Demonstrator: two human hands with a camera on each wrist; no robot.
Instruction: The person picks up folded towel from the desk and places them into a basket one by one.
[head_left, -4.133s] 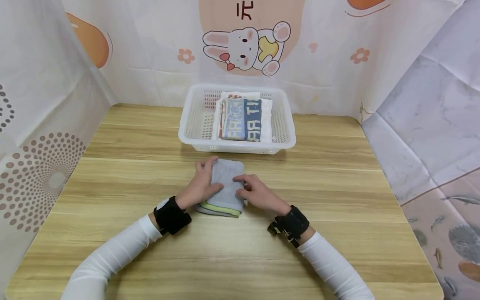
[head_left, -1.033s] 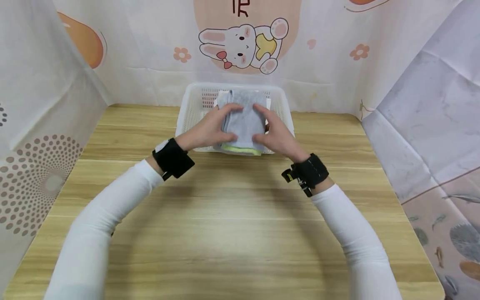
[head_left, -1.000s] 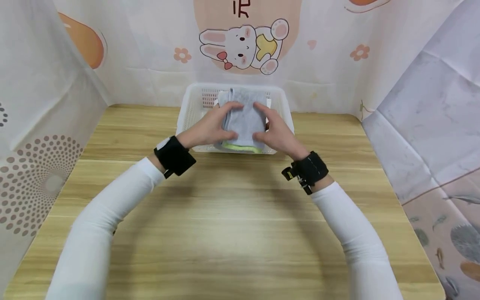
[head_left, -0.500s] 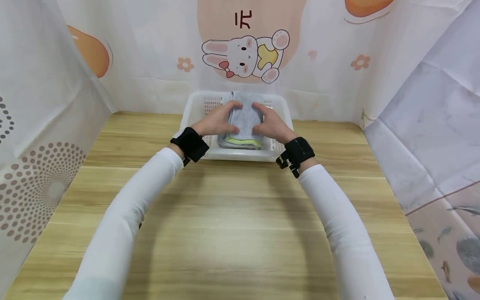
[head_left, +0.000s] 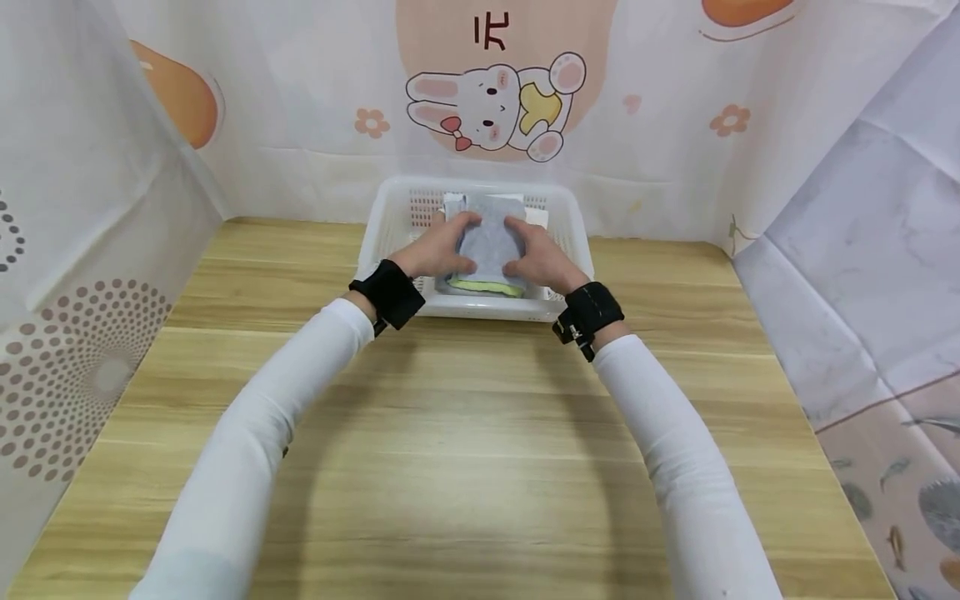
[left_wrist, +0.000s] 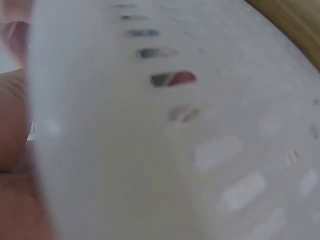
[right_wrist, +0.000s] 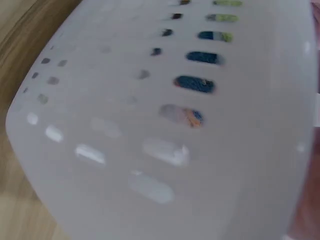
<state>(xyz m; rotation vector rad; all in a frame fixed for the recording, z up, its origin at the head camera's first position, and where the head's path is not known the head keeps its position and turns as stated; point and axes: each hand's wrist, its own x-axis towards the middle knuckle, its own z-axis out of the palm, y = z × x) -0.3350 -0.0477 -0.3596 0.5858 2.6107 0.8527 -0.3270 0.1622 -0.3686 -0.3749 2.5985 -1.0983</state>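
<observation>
A folded grey towel (head_left: 491, 242) with a yellow-green edge lies inside the white plastic basket (head_left: 487, 308), on top of other folded cloths. My left hand (head_left: 438, 247) holds its left side, thumb near the front and fingers toward the back. On its right side my right hand (head_left: 542, 256) grips it in the same way. White cloth (head_left: 536, 217) peeks out behind and beside the towel. In both wrist views the basket wall fills most of the picture and hides the towel, with only part of the left hand (left_wrist: 12, 125) and a blurred right hand (right_wrist: 310, 200) showing at the edges.
The basket stands near the back edge of the wooden table (head_left: 450, 433). Behind it hangs a white curtain (head_left: 315, 92) printed with a rabbit, and more printed sheets enclose both sides. Coloured cloth shows through the slots of the basket wall (right_wrist: 240, 100).
Both hands have carried the grey towel from the table in front of the basket up and into it. Over the last second towel and hands have sunk lower, onto the cloths inside.
</observation>
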